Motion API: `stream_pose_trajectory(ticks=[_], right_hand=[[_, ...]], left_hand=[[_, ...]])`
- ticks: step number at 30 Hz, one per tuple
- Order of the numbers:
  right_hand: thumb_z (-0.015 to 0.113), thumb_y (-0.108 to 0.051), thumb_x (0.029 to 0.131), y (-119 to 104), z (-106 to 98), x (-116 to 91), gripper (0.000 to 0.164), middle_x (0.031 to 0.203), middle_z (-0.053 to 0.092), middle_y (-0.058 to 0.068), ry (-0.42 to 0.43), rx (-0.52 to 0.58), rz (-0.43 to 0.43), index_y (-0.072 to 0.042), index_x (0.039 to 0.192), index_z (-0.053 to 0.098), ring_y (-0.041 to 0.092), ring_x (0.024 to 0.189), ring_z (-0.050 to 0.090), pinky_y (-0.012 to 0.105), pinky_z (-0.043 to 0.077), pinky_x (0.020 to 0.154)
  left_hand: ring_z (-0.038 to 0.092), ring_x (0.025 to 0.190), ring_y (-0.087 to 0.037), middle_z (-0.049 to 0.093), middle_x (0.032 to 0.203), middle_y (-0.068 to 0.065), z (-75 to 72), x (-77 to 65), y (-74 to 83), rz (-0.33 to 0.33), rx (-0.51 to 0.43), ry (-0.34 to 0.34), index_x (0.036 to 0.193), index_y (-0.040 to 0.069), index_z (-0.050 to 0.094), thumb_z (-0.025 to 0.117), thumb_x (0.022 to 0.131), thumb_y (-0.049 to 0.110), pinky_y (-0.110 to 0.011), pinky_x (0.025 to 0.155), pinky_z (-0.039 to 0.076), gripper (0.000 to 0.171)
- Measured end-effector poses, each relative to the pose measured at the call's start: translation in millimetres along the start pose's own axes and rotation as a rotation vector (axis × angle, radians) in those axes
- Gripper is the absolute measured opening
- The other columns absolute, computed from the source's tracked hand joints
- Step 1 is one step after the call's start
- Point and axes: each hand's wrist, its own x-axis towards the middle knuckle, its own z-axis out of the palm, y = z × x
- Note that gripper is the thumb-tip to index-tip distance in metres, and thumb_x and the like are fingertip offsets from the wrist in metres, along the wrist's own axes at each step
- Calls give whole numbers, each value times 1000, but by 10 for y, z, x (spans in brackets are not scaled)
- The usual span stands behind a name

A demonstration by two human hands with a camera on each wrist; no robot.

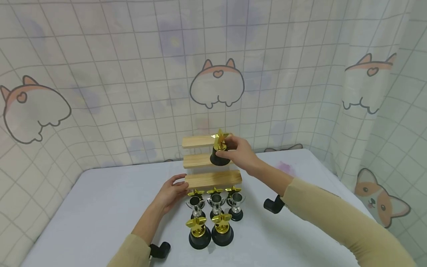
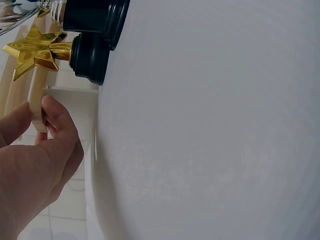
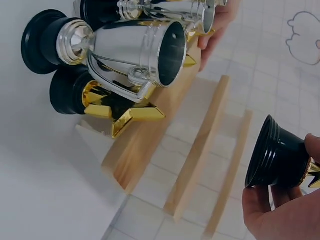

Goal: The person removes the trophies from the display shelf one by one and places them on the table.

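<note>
A gold star trophy (image 1: 220,150) with a black base is held up by my right hand (image 1: 242,154), in front of the upper steps of a wooden three-step display stand (image 1: 213,180). In the right wrist view, the fingers and thumb are around the black base (image 3: 280,155) of that trophy. My left hand (image 1: 171,193) pinches the left end of the lowest wooden step (image 2: 37,97), thumb on one side and fingers on the other. Close in front of the stand, silver cup trophies (image 1: 217,202) stand in a row, with gold star trophies (image 2: 37,50) behind them.
Two more gold star trophies (image 1: 222,231) stand nearest me on the white tabletop (image 1: 110,207). Behind the table hangs a white checked curtain (image 1: 150,92) with cartoon corgi prints. Black wrist-worn pieces (image 1: 273,204) stick out beside both sleeves.
</note>
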Motion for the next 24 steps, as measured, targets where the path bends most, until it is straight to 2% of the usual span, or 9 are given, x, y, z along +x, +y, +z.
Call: stream_pose_trajectory(ticks=[16,24], right_hand=[[80,-26,92,107,-154,-331,53,131,63,13,4,-53,32,-4,135,59,31,125,56,52,47,105],[80,-24,92,144,-251,-521,51,128,64,14,-11,-46,13,-3,133,59,33,123,58,49,52,101]], left_hand=[[66,94,-17,56,125,-22,-13,25,-10,11,3,3,150,-2,40,60,102,1,-28,85,58,52],[66,95,-17,56,124,-22,-23,28,-8,9,4,2,150,-2,40,62,102,2,-29,87,57,53]])
